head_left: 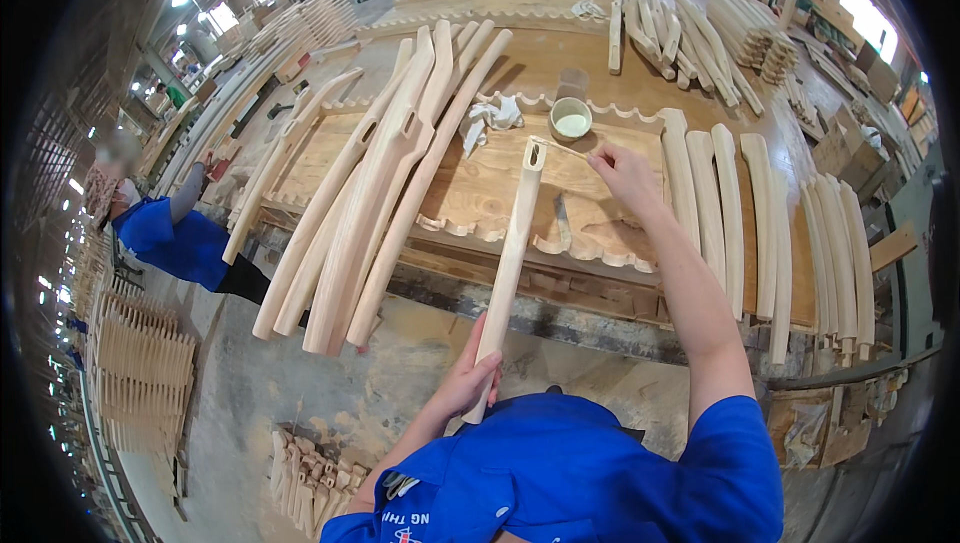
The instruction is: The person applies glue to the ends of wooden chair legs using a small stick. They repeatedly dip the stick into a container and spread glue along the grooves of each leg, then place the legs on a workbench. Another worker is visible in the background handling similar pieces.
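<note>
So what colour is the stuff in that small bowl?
Pale whitish-cream, inside the small bowl; head view.

Long pale slotted wooden piece [510,253] tilted off bench edge; thin stick [562,148] at slot.

Dusty concrete floor [250,383], bright windows [862,11]

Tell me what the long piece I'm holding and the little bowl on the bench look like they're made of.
The long piece looks like bare, unfinished pale wood: matte, light tan, with a slot cut near its far end. The little bowl seems plastic or ceramic, which is hard to tell; it is smooth and pale green, with whitish liquid inside, possibly glue.
</note>
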Tool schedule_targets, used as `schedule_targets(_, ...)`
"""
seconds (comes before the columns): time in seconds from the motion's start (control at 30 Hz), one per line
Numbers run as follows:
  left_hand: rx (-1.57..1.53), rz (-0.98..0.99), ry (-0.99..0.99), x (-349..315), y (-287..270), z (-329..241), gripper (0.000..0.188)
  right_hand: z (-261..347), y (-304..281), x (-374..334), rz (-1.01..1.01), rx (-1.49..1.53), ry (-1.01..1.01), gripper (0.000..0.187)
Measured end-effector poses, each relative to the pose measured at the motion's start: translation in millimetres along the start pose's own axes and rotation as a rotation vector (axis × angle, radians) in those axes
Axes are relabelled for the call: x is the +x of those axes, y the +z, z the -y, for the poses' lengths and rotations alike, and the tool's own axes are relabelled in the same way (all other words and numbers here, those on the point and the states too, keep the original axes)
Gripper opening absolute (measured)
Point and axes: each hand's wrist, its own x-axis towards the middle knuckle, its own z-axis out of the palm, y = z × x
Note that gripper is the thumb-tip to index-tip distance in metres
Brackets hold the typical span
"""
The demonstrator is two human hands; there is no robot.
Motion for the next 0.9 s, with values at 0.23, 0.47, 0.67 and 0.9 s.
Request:
schedule_targets(0.23, -0.003, 0.023, -0.016, 2.3, 2.1, 0.9, 0.072, -2.3, 11.0, -11.2, -0.295, -0.079, -0.210, 0.019)
schedule_targets(0.47, -0.033, 0.021, -0.001, 3.2, 2.6, 4.6, 0.072, -2.9, 13.6, -41.9, -0.333, -0.195, -0.369, 0.016)
schedule_targets(0.67, -0.038, 0.024, -0.008, 0.9, 4.3, 0.7, 0.072, 9.3, 4.6, -21.2, -0.321, -0.102, -0.290, 0.017)
schedule_targets(0.9, -0.027, 0.020, 0.000, 1.0, 5.1, 1.1, 0.071, 14.7, 11.3, -4.7, -0.237, -0.133, -0.201, 0.018)
